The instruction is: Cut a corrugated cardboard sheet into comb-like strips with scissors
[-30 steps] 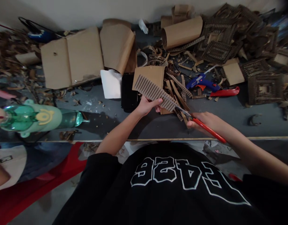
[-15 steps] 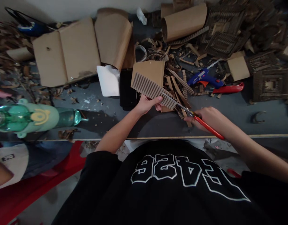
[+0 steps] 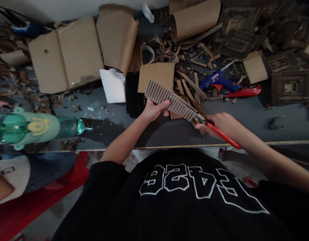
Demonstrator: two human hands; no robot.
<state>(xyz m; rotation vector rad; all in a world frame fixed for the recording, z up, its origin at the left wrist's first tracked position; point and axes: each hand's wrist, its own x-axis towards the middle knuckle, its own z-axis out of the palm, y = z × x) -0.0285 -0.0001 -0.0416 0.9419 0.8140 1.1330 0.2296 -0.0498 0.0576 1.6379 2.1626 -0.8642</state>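
Note:
My left hand (image 3: 156,108) pinches a piece of corrugated cardboard (image 3: 159,92) along its lower edge, thumb on top. The ridged side of the piece faces up. In my right hand (image 3: 220,124) is a pair of scissors (image 3: 221,134) with red handles. Their blades lie lengthwise along the cardboard, pointing up and left toward my left thumb. Part of the right hand's grip is hidden behind the handles. Beneath the held piece lie a flat tan cardboard sheet (image 3: 157,75) and several cut corrugated strips (image 3: 191,83).
A blue glue gun (image 3: 218,82) and a red-handled tool (image 3: 246,92) lie to the right. Woven-looking cardboard squares (image 3: 291,87) fill the far right. At left are a green bottle (image 3: 41,127), an opened cardboard sheet (image 3: 80,55) and scraps. A person's sleeve (image 3: 12,177) shows at lower left.
The scissors' blades have moved further up and left along the cardboard. The held piece has shifted slightly right against the tan sheet. Both hands keep their hold.

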